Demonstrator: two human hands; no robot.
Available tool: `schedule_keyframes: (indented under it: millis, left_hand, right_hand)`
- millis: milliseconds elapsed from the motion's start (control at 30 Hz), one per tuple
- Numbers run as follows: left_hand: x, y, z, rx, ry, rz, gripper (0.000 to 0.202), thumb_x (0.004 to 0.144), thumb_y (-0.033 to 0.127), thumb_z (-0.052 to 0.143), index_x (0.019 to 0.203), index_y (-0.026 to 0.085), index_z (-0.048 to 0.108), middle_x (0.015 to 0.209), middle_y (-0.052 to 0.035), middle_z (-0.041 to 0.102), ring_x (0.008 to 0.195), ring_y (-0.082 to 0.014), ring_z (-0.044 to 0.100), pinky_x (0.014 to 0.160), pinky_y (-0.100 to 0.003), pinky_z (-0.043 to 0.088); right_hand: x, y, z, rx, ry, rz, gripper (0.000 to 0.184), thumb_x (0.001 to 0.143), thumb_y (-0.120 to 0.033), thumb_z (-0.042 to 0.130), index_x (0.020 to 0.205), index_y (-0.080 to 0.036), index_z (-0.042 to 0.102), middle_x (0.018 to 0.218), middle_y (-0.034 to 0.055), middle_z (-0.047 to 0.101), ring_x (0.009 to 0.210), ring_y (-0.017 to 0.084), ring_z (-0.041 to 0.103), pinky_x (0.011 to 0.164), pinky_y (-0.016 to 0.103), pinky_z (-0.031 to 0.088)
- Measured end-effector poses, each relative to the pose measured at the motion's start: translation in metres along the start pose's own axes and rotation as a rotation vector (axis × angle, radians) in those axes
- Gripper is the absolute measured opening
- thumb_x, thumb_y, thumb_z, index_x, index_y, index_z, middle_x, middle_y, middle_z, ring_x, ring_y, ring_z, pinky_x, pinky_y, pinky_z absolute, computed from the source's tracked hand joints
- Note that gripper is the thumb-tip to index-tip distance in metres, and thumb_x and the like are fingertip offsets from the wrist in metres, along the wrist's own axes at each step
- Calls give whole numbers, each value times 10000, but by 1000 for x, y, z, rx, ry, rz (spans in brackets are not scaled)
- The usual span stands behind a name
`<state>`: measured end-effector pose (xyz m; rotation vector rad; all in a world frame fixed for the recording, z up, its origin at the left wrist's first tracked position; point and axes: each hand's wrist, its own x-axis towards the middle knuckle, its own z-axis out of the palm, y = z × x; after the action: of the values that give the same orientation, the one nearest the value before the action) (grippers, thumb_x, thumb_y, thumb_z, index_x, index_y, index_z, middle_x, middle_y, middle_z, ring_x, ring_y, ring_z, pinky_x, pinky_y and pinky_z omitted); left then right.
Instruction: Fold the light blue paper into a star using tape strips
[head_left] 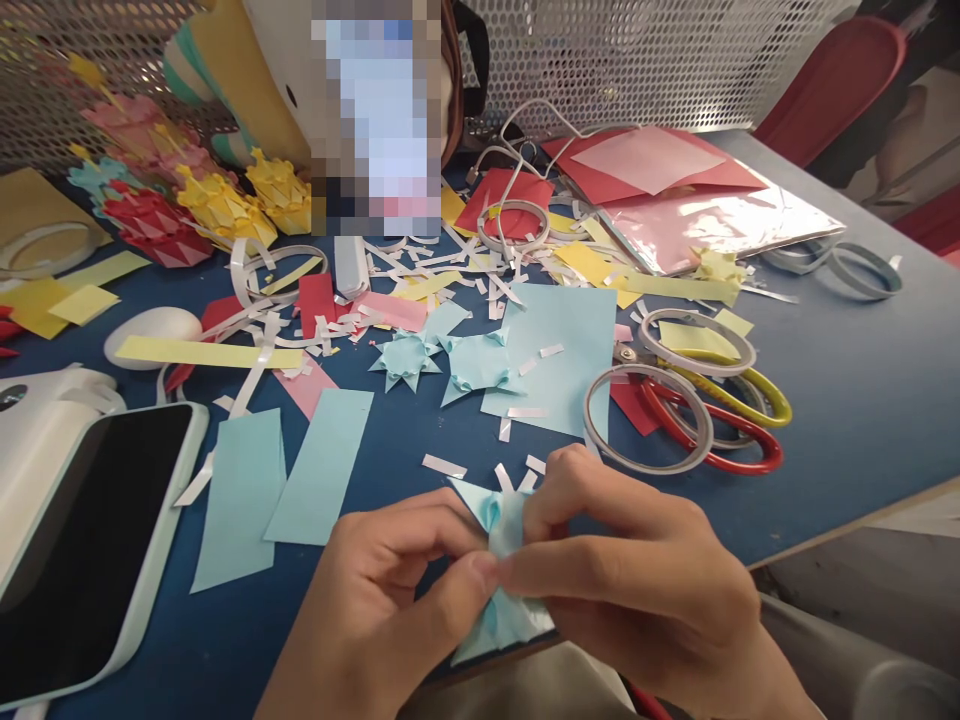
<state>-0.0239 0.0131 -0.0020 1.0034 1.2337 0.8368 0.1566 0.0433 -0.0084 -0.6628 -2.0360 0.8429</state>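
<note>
Both my hands are closed on one light-blue folded paper piece at the table's near edge. My left hand pinches its left side with thumb and finger. From the right, the fingertips of my right hand press on its middle and partly hide it. Curled folds and pointed corners show on the piece. Just beyond lie a small blue paper star and a larger blue star-shaped piece, beside a light-blue sheet. Two blue paper strips rest left of my hands.
Right of centre, tape rolls lie over scissors with red and yellow handles. A phone is at the left. Folded paper ornaments stand at the back left. White scraps litter the blue table; red and pink sheets lie at the back right.
</note>
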Motion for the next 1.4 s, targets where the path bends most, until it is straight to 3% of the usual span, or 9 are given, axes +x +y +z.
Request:
schedule_keyframes:
  millis: [167, 367, 567, 733, 833, 1033, 1400]
  left_hand:
    - [-1, 2, 1, -114, -48, -81, 245, 772, 284, 641, 537, 217, 640, 563, 51, 485, 542, -91, 431, 509, -203, 339]
    - [-1, 2, -1, -80, -131, -162, 215, 777, 317, 680, 590, 215, 655, 632, 41, 534, 606, -107, 466, 554, -219, 358]
    - [-1, 5, 2, -3, -106, -159, 248, 793, 334, 635, 577, 213, 643, 649, 26, 537, 652, -126, 470, 579, -227, 371]
    - [0, 7, 5, -89, -58, -147, 264, 761, 326, 646, 529, 201, 629, 586, 46, 441, 560, -99, 387, 531, -245, 285]
    - [0, 7, 4, -146, -85, -177, 266, 747, 381, 668, 544, 210, 659, 602, 36, 475, 582, -114, 419, 559, -259, 288]
    - [2, 4, -3, -187, -166, -224, 248, 748, 422, 728, 598, 225, 723, 623, 29, 504, 606, -121, 406, 579, -276, 262]
    - [3, 1, -3, -121, -228, -233, 312, 770, 477, 703, 605, 213, 697, 658, 17, 486, 674, -143, 451, 618, -279, 308]
  right_hand:
    - [2, -4, -1, 78, -75, 94, 260, 798, 43, 510, 835, -162, 666, 792, 0, 497, 703, 96, 452, 628, 221, 406]
    - [-2, -3, -3, 94, -204, 169, 325, 704, 56, 494, 880, -209, 560, 821, -41, 473, 710, 75, 430, 637, 219, 344]
    - [-3, -5, -3, 67, -226, 186, 286, 696, 38, 475, 831, -214, 476, 818, -42, 460, 705, 80, 437, 653, 242, 334]
    - [0, -4, -2, 116, -114, 128, 317, 698, 63, 477, 853, -203, 552, 750, -43, 498, 668, 86, 464, 652, 249, 376]
    - [2, -2, -3, 165, -88, 98, 311, 706, 57, 494, 853, -190, 612, 730, -34, 523, 646, 90, 480, 624, 253, 384]
    - [3, -4, -5, 204, -90, 117, 281, 724, 38, 493, 795, -185, 649, 748, -24, 540, 638, 82, 490, 656, 249, 411]
    - [4, -4, -7, 132, -183, 121, 250, 721, 22, 474, 768, -187, 603, 730, -23, 520, 632, 89, 452, 621, 246, 379]
